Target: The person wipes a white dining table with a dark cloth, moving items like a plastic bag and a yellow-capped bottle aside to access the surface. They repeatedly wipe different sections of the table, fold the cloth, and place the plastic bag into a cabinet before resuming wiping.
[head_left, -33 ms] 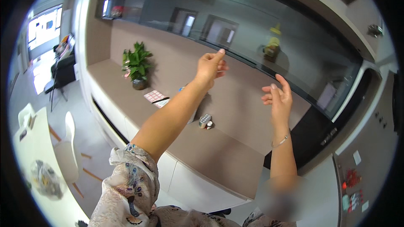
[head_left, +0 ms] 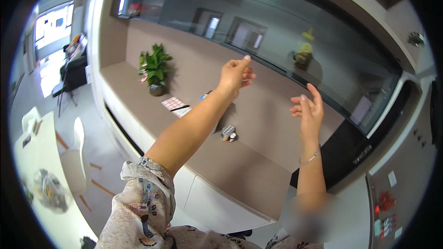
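My left hand (head_left: 236, 76) is raised in front of a dark glass cabinet panel (head_left: 184, 7), its thumb stretched up near the panel's lower edge. Its other fingers are loosely bent, and I see nothing held. To its right my right hand (head_left: 310, 109), with a bracelet at the wrist, has the index finger extended toward the same lower edge. The thumb stands apart and the remaining fingers curl loosely around nothing. Whether either hand touches the panel, I cannot tell.
Below runs a brown counter (head_left: 235, 170) with a potted green plant (head_left: 157, 67), a pink-and-white paper (head_left: 173, 104) with a black pen, and a small grey box (head_left: 227, 132) beside a little white-capped bottle. At left stand a white table (head_left: 39, 152) and a white chair (head_left: 76, 166).
The whole view has shifted a little, so the counter and cabinet sit slightly farther right. Both hands keep nearly the same pose.
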`<state>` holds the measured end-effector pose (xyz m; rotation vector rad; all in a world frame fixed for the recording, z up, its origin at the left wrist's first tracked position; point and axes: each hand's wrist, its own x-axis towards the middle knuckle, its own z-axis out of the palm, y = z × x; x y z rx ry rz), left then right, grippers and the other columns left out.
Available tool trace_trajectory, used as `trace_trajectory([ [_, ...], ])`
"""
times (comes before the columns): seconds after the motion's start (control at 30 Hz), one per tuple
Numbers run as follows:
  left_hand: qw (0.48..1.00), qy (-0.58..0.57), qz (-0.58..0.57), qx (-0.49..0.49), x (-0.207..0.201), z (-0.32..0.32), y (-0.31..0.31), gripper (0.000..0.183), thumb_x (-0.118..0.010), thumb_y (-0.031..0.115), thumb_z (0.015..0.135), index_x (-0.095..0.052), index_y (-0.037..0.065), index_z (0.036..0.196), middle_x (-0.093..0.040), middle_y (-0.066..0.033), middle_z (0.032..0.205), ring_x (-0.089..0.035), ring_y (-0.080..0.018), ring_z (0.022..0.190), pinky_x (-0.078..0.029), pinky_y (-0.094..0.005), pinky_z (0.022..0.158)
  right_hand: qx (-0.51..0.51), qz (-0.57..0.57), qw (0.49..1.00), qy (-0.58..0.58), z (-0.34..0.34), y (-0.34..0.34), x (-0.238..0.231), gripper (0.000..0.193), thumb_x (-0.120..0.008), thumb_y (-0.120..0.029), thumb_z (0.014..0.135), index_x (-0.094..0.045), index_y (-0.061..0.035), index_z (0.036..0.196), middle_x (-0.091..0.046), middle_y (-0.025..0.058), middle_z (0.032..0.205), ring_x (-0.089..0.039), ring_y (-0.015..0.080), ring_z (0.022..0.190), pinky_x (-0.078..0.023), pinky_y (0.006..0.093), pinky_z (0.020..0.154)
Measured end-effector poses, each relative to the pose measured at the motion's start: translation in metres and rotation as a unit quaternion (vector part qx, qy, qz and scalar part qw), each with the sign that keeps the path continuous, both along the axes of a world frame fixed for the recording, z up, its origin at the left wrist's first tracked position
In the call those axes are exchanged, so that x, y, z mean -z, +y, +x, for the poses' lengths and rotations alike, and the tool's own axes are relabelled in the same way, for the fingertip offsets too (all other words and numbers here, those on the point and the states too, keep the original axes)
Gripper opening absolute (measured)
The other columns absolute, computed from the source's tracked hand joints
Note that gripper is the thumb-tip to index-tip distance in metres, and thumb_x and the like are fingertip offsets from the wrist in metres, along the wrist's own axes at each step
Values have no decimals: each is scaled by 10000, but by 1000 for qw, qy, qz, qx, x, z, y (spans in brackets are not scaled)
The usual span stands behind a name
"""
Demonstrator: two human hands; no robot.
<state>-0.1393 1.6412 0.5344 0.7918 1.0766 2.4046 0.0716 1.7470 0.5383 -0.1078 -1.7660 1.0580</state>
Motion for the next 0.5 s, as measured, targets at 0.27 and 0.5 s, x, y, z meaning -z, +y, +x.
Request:
trace_trajectory([
  [0.27, 999, -46, -15, 10, 104, 30, -93, 185, -602, 234, 932, -523, 74, 983, -619, -47, 856, -628, -126, 690, -503, -266, 591, -112, 1, 994, -8, -26, -20, 71, 449, -510, -144, 974, -387, -10, 1385, -656, 110, 931, -600, 94, 680, -478, 223, 616],
  [0.5, 981, -172, -33, -84, 202, 51, -195, 156, -598, 236, 938, -538, 98, 979, -639, -60, 900, -632, -129, 723, -496, -271, 655, -286, -91, 950, -91, -63, -63, 158, 414, -494, -135, 983, -404, -1, 1365, -639, 127, 961, -600, 93, 691, -478, 212, 617],
])
